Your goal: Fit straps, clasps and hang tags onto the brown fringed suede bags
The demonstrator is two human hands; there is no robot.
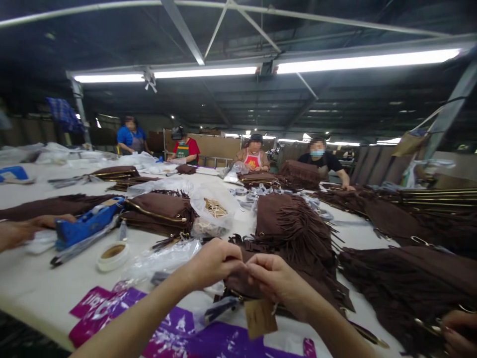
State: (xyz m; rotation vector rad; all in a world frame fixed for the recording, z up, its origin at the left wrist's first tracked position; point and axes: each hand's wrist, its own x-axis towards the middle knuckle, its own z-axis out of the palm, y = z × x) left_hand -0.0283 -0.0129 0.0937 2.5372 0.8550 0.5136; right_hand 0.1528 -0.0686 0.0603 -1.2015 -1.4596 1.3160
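My left hand and right hand meet over the near brown bag. Each grip has its fingertips pressed together, the two pinches nearly touching; I cannot tell what thin thing, if any, is between them. The cardboard tag is just below my right hand, in front of that bag's near side.

Nearest me, purple packaging covers part of the table. To my left are a tape roll and, beyond it, a blue tape dispenser with another person's hand beside it. Beyond my hands a fringed bag lies right of an open clear bag. More brown bags spread to the right, and a co-worker's hand is at the near right corner. At the far side are four people.
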